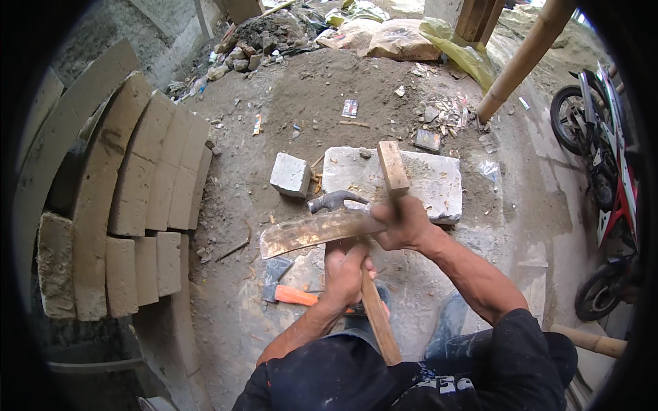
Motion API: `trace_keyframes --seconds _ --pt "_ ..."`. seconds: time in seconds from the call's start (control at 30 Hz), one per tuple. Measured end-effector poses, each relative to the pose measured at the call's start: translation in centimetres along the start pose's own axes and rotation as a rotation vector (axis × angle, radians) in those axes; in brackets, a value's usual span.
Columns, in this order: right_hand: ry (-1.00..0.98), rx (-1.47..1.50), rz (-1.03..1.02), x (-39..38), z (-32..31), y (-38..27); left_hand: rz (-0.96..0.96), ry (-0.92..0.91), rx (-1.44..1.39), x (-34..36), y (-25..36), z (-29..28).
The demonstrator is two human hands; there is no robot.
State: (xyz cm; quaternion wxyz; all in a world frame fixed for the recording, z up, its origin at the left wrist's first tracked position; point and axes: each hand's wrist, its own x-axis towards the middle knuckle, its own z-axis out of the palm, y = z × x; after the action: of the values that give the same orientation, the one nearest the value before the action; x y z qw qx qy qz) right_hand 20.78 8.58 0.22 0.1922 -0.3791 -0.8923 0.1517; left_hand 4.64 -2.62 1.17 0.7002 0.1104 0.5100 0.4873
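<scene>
places taken from the pale concrete slab point(435, 185); your right hand point(404, 226) was at its near edge, fingers curled tight round what looked like the grip of a broad, worn blade point(298, 235), the grip itself hidden; the blade reached leftward, on your side of the slab; your left hand point(344, 275), nearer you than the slab, had its fingers wrapped round a wooden stick point(378, 320); the stick slanted back from the slab toward you, far end lost in blade and blur; whether edge met wood could not be told; pale flecks point(317, 182), likely shavings, lay just left of the slab, so some trimming seemed done; the stick's near length looked square-edged, so shaping was probably unfinished; a claw hammer head point(333, 200) lay by the slab's near left corner, no handle made out; an axe with an orange handle point(295, 295) lay nearer you, left of the slab; both tools were out of your grasp
</scene>
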Motion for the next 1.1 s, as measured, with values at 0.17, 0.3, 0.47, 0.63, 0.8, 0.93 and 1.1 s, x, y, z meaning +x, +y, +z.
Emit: trace_keyframes --seconds 0.17,0.3,0.47,0.63,0.8,0.93,1.1 --pt "-0.059 -0.024 -0.073 -0.3 -0.1 -0.3 0.05 -0.037 -0.049 -0.2 -0.4 -0.1" --pt "0.072 0.02 -0.024 -0.3 -0.3 0.0 0.096 -0.103 -0.039 -0.3 -0.3 -0.1" --pt "0.031 -0.011 -0.035 -0.3 -0.5 0.2 0.082 -0.084 -0.039 -0.4 -0.1 0.1" --pt "0.081 0.039 -0.023 -0.5 -0.1 0.5 0.149 -0.061 0.051 0.0 -0.4 0.2" --pt "-0.003 0.292 0.152 -0.7 0.6 0.2 0.235 -0.066 -0.006 0.6 -0.7 0.5" --pt "0.136 0.687 0.336 -1.3 0.4 -1.2 0.187 -0.164 -0.178 1.0 -0.2 -0.3" --pt "0.229 0.827 0.2 -2.1 -1.0 -2.1 0.168 -0.104 -0.32 2.6 0.8 -2.0"
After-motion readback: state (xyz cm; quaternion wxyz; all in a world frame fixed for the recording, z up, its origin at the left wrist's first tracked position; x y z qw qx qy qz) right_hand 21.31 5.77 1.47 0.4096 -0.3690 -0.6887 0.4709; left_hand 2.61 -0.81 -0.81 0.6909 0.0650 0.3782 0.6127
